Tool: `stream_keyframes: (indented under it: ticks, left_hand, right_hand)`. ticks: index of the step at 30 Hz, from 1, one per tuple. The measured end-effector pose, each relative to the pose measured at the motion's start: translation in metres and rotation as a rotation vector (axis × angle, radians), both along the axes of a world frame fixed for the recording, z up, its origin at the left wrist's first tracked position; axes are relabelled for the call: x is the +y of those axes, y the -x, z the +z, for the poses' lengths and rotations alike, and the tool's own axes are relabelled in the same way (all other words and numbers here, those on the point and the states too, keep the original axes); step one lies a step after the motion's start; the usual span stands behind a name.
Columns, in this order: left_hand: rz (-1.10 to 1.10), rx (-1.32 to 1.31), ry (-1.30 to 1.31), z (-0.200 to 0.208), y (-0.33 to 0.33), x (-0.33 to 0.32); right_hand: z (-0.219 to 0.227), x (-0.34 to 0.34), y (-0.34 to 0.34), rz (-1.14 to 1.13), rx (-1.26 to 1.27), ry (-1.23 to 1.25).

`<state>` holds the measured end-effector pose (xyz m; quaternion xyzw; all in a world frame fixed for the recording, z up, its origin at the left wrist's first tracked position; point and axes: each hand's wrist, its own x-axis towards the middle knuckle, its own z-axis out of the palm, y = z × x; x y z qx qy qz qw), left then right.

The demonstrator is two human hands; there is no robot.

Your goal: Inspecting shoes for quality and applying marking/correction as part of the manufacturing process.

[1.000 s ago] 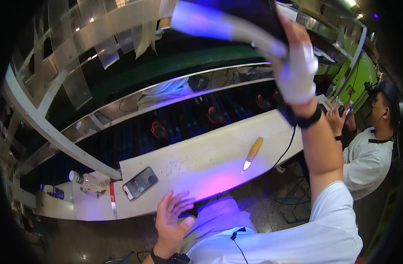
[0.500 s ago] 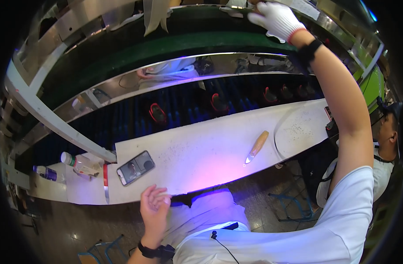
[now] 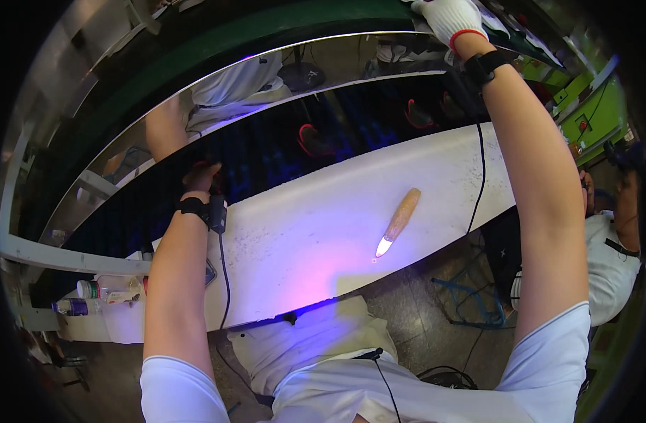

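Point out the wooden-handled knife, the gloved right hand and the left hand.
wooden-handled knife (image 3: 399, 220), head view, on the handle.
gloved right hand (image 3: 450, 17), head view, on the glove's back.
left hand (image 3: 200, 180), head view, on its back.

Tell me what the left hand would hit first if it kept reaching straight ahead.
Probably the dark ribbed surface just past the white table edge: the left hand points up and away over it. The shiny metal rail lies beyond. Depth is unclear.

White short sleeves; a white knit glove with a red cuff covers the right hand (image 3: 450, 17); black bands, seemingly cabled, circle both wrists.
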<state>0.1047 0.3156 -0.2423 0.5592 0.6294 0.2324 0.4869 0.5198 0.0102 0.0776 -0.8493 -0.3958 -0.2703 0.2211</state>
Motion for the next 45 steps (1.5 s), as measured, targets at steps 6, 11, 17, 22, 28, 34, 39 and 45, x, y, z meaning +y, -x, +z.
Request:
stream_keyframes:
  ticks: [6, 11, 17, 22, 28, 34, 39, 45]
  left_hand:
    - [-0.079, -0.298, 0.099, 0.053, 0.011, -0.062]
    - [-0.251, -0.881, 0.59, 0.113, 0.053, -0.22]
    - [-0.139, -0.843, 0.815, 0.097, 0.117, -0.296]
    - [-0.497, -0.05, -0.501, 0.093, 0.13, -0.299]
    - [-0.83, 0.302, -0.767, 0.105, 0.045, -0.301]
    - [-0.832, 0.231, -0.657, 0.116, 0.034, -0.299]
    - [-0.597, -0.419, -0.946, 0.127, 0.091, -0.335]
    - [-0.335, -0.956, -0.75, 0.131, 0.096, -0.366]
  right_hand:
    - [0.008, 0.001, 0.002, -0.139, 0.142, 0.072]
    - [0.004, 0.001, -0.021, -0.08, 0.094, 0.108]
    - [-0.021, -0.012, 0.015, 0.419, 0.14, -0.189]
    - [-0.063, -0.138, 0.133, 0.703, -0.093, -0.084]
    - [-0.122, -0.206, 0.218, 0.699, 0.29, -0.579]
    - [-0.176, -0.204, 0.271, 0.737, 0.907, -0.484]
    - [-0.202, -0.198, 0.292, 0.814, 1.238, -0.622]
    - [-0.183, -0.192, 0.311, 1.111, 1.464, -0.571]
